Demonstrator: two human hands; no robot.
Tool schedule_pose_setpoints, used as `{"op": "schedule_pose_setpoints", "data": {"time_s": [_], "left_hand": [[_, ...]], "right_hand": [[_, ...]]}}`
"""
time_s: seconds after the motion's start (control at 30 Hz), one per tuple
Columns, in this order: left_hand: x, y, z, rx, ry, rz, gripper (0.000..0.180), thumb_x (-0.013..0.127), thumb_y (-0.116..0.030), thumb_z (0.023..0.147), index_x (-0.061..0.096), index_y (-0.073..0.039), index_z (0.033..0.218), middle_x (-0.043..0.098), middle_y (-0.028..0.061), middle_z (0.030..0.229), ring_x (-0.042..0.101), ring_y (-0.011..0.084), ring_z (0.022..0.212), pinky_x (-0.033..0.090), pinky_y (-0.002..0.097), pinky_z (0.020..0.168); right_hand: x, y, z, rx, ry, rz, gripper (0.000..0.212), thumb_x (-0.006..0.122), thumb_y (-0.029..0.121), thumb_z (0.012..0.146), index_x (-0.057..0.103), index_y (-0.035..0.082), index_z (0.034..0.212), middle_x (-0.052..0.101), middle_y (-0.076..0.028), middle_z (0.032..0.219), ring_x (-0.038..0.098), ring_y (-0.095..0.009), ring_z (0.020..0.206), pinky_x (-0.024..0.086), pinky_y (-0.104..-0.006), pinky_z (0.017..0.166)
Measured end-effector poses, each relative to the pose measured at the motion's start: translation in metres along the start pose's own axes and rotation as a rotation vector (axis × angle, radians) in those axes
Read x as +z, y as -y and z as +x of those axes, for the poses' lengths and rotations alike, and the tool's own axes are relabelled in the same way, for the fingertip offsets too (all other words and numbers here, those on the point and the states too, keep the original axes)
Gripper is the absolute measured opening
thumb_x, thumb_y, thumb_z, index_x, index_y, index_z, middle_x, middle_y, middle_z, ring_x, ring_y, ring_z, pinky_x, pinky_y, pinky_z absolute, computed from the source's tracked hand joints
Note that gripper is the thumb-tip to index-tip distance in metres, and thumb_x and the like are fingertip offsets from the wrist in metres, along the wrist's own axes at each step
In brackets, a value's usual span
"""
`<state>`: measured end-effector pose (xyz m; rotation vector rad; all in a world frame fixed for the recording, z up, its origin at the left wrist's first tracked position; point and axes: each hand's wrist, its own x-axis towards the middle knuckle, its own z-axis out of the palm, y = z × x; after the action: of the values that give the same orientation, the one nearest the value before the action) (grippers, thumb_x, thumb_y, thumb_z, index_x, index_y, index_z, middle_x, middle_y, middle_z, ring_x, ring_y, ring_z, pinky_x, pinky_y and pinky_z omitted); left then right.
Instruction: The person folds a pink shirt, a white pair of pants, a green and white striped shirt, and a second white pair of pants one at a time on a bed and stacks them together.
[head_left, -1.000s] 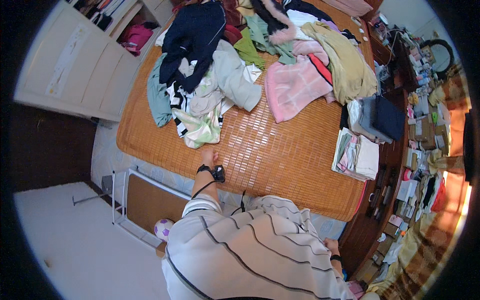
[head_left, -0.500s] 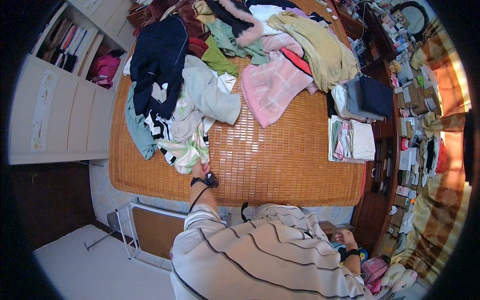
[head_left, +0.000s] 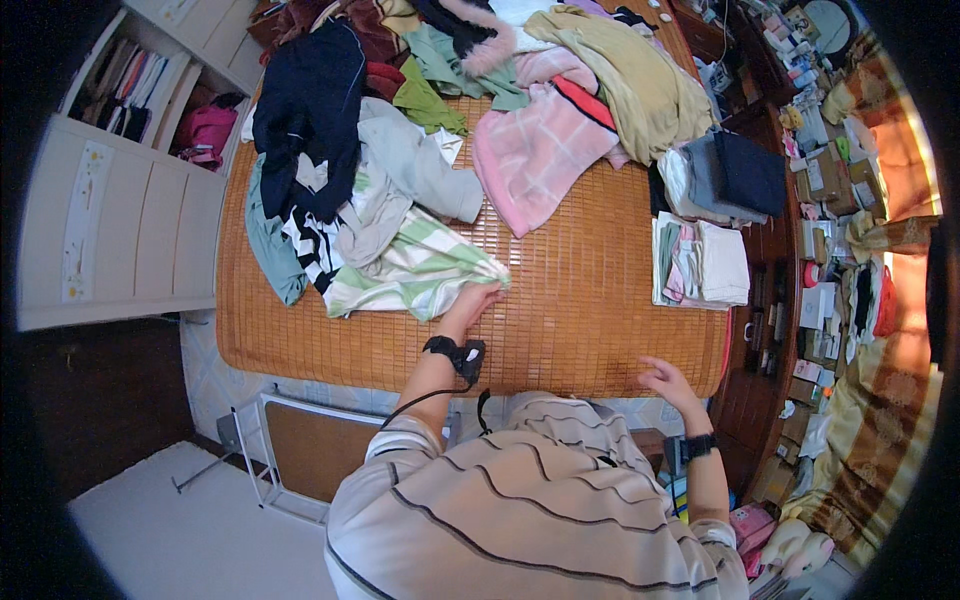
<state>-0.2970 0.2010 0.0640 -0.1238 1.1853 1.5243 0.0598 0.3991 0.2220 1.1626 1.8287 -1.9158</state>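
My left hand point(head_left: 474, 302) is closed on a corner of a green and white checked garment point(head_left: 418, 262), drawing it out flat over the bamboo mat point(head_left: 580, 320). The garment's other end lies beneath a pale grey garment point(head_left: 416, 160) in the left pile. Over the mat's front edge, to the right, my right hand point(head_left: 668, 382) holds nothing, its fingers apart. Beside the checked cloth lie a black and white striped garment point(head_left: 312, 245), a dark navy garment point(head_left: 312, 110) and a grey-green one point(head_left: 272, 235).
A pink checked cloth point(head_left: 540, 155) and a tan garment point(head_left: 640, 85) are heaped at the far middle and right. Folded clothes point(head_left: 722, 262) sit in a stack on the right edge, near a folded dark stack point(head_left: 748, 175). A white-framed folding piece point(head_left: 310, 440) stands at the lower left.
My left hand has moved right, pulling the checked garment out of the pile so it stretches across the mat. My right hand has risen from beside my body to the mat's front edge.
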Motion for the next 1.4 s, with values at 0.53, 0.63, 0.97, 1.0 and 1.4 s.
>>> {"op": "schedule_pose_setpoints", "data": {"time_s": [0.53, 0.63, 0.97, 1.0, 1.4], "left_hand": [[0.15, 0.031, -0.133, -0.174, 0.906, 1.11, 0.023, 0.06, -0.019, 0.074, 0.058, -0.003, 0.091, 0.058, 0.0033, 0.074, 0.051, 0.0128, 0.071, 0.041, 0.0278, 0.063], [0.162, 0.035, -0.139, -0.159, 1.069, 0.835, 0.024, 0.058, -0.022, 0.077, 0.058, -0.001, 0.089, 0.056, 0.0025, 0.068, 0.049, 0.0122, 0.066, 0.039, 0.027, 0.058], [0.19, 0.089, -0.122, 0.28, 0.954, 1.051, 0.027, 0.046, -0.021, 0.084, 0.057, 0.003, 0.08, 0.058, 0.0144, 0.07, 0.054, 0.0219, 0.067, 0.043, 0.0338, 0.063], [0.193, 0.095, -0.121, 0.276, 0.957, 1.054, 0.027, 0.046, -0.021, 0.084, 0.057, 0.003, 0.08, 0.058, 0.0144, 0.07, 0.054, 0.0219, 0.067, 0.043, 0.0338, 0.063], [0.189, 0.086, -0.145, 0.354, 0.531, 1.185, 0.037, 0.07, -0.023, 0.065, 0.037, -0.007, 0.058, 0.035, -0.0005, 0.054, 0.034, 0.0114, 0.053, 0.032, 0.0267, 0.048]], "right_hand": [[0.076, 0.05, 0.059, -0.269, 0.615, -0.4, 0.049, 0.052, 0.029, 0.085, 0.038, 0.005, 0.126, 0.053, -0.007, 0.106, 0.049, -0.011, 0.087, 0.041, -0.025, 0.077], [0.063, 0.029, 0.055, -0.137, 0.661, -0.325, 0.044, 0.052, 0.034, 0.085, 0.046, 0.004, 0.116, 0.055, -0.005, 0.099, 0.049, -0.011, 0.085, 0.042, -0.0249, 0.073], [0.043, 0.003, 0.033, -0.066, 0.495, 0.081, 0.044, 0.051, 0.03, 0.085, 0.042, 0.004, 0.119, 0.051, -0.005, 0.106, 0.048, -0.011, 0.093, 0.043, -0.0234, 0.075], [0.04, 0.0, 0.031, -0.067, 0.494, 0.085, 0.044, 0.051, 0.03, 0.085, 0.042, 0.004, 0.119, 0.051, -0.005, 0.106, 0.048, -0.011, 0.093, 0.043, -0.0234, 0.075], [0.024, 0.007, -0.017, -0.169, 0.326, 0.256, 0.031, 0.05, 0.008, 0.084, 0.049, 0.001, 0.114, 0.053, -0.008, 0.107, 0.05, -0.012, 0.095, 0.042, -0.0241, 0.081]]}}
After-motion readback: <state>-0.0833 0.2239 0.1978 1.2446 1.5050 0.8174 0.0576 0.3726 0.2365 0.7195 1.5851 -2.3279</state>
